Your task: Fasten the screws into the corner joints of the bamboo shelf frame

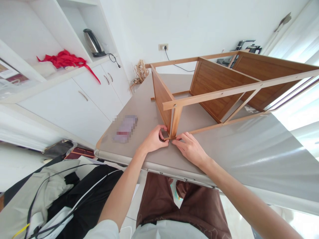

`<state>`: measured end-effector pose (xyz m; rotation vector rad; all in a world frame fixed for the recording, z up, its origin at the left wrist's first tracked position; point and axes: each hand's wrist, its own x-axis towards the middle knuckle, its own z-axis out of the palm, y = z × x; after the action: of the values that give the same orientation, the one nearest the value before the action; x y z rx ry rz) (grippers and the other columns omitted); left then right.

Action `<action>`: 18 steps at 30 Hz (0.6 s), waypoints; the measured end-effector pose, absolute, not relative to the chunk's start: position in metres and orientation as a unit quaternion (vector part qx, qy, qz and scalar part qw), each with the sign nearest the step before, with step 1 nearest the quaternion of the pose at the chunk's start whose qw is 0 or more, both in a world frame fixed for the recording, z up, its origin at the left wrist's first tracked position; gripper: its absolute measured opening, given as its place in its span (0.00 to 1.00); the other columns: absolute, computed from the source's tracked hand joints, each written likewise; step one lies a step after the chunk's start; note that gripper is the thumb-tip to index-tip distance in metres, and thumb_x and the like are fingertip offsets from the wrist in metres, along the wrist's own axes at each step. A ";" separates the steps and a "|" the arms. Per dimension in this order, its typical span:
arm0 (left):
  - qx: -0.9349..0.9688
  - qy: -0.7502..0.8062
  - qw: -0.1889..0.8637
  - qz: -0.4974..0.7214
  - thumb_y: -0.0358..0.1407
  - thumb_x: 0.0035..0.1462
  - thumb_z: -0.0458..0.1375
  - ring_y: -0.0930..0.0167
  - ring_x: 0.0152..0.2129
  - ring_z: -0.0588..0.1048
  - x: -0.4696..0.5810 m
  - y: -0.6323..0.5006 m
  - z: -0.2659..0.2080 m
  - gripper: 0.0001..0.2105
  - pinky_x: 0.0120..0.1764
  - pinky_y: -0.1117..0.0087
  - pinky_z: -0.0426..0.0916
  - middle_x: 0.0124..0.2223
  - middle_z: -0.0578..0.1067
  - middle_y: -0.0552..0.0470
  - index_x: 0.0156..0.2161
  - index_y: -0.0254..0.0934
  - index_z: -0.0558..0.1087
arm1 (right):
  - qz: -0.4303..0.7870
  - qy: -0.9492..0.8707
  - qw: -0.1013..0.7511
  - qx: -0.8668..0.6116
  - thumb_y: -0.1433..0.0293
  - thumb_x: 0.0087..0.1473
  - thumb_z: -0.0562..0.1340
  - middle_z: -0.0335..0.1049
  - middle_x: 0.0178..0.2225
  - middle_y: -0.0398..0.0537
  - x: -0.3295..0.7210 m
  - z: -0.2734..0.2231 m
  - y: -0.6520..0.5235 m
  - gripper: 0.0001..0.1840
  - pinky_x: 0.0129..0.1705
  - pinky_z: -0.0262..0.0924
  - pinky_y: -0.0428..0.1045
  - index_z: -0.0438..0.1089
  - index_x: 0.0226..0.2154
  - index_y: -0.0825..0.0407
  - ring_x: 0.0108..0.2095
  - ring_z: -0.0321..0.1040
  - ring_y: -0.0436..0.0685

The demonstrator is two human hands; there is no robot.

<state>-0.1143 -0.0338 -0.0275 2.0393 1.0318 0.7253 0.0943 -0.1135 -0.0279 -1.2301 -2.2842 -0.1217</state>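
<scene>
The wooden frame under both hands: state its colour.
The wooden frame is a warm orange-brown, seen in the head view.

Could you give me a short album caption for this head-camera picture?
Both hands, left hand and right hand, pinch the bottom corner of a wooden shelf frame lying on a grey table.

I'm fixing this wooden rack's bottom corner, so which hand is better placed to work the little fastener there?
Probably the right hand: its fingertips pinch at the joint at the foot of the wooden rack, while the left hand grips and steadies that corner.
</scene>
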 end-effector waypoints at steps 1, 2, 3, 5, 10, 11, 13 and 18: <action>0.792 0.401 0.363 0.283 0.35 0.46 0.65 0.72 0.25 0.71 -0.114 -0.034 -0.028 0.24 0.33 0.70 0.66 0.27 0.67 0.60 0.49 0.39 0.65 | -0.045 -0.848 0.267 -0.455 0.74 0.65 0.54 0.70 0.39 0.51 0.094 -0.028 -0.113 0.13 0.44 0.58 0.52 0.75 0.41 0.50 0.40 0.61 0.56; 0.792 0.401 0.363 0.283 0.34 0.46 0.65 0.72 0.25 0.71 -0.115 -0.034 -0.028 0.24 0.33 0.70 0.66 0.27 0.67 0.60 0.49 0.39 0.65 | -0.045 -0.849 0.265 -0.454 0.74 0.65 0.54 0.70 0.39 0.51 0.095 -0.028 -0.113 0.13 0.44 0.59 0.52 0.75 0.41 0.50 0.40 0.61 0.56; 0.792 0.401 0.363 0.283 0.34 0.46 0.65 0.72 0.25 0.71 -0.115 -0.033 -0.028 0.24 0.33 0.70 0.66 0.27 0.67 0.60 0.49 0.39 0.65 | -0.045 -0.850 0.263 -0.455 0.74 0.65 0.55 0.70 0.39 0.51 0.095 -0.028 -0.113 0.13 0.44 0.59 0.52 0.75 0.41 0.50 0.41 0.62 0.56; 0.793 0.401 0.363 0.282 0.34 0.46 0.65 0.72 0.25 0.71 -0.115 -0.033 -0.029 0.24 0.33 0.70 0.66 0.27 0.67 0.60 0.49 0.39 0.65 | -0.045 -0.849 0.261 -0.457 0.74 0.64 0.55 0.70 0.39 0.51 0.095 -0.028 -0.113 0.13 0.44 0.59 0.52 0.75 0.41 0.50 0.41 0.62 0.57; 0.793 0.402 0.362 0.279 0.34 0.45 0.65 0.72 0.25 0.71 -0.114 -0.033 -0.026 0.24 0.33 0.70 0.66 0.27 0.67 0.61 0.49 0.39 0.65 | -0.042 -0.847 0.263 -0.461 0.75 0.64 0.56 0.70 0.40 0.51 0.095 -0.029 -0.113 0.12 0.46 0.59 0.53 0.75 0.41 0.50 0.41 0.62 0.57; 0.793 0.403 0.363 0.280 0.34 0.45 0.65 0.72 0.25 0.71 -0.114 -0.033 -0.026 0.24 0.33 0.70 0.66 0.27 0.67 0.61 0.49 0.39 0.66 | -0.041 -0.846 0.265 -0.461 0.75 0.64 0.56 0.70 0.40 0.51 0.095 -0.029 -0.113 0.12 0.46 0.60 0.53 0.75 0.41 0.50 0.42 0.62 0.57; 0.793 0.402 0.364 0.278 0.34 0.45 0.65 0.72 0.25 0.71 -0.114 -0.034 -0.025 0.24 0.33 0.70 0.66 0.26 0.67 0.61 0.49 0.39 0.66 | -0.041 -0.845 0.267 -0.461 0.75 0.63 0.56 0.70 0.40 0.51 0.095 -0.029 -0.113 0.12 0.45 0.60 0.53 0.75 0.41 0.50 0.41 0.62 0.57; 0.796 0.399 0.361 0.278 0.34 0.45 0.65 0.72 0.25 0.70 -0.115 -0.034 -0.026 0.24 0.33 0.70 0.66 0.26 0.66 0.61 0.49 0.39 0.65 | -0.040 -0.843 0.271 -0.463 0.76 0.63 0.56 0.70 0.40 0.51 0.095 -0.029 -0.113 0.12 0.45 0.60 0.53 0.75 0.41 0.50 0.41 0.62 0.58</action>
<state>-0.1148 -0.0336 -0.0256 2.0505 1.0281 0.7160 0.0954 -0.1133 -0.0288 -1.2473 -2.2701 -0.1065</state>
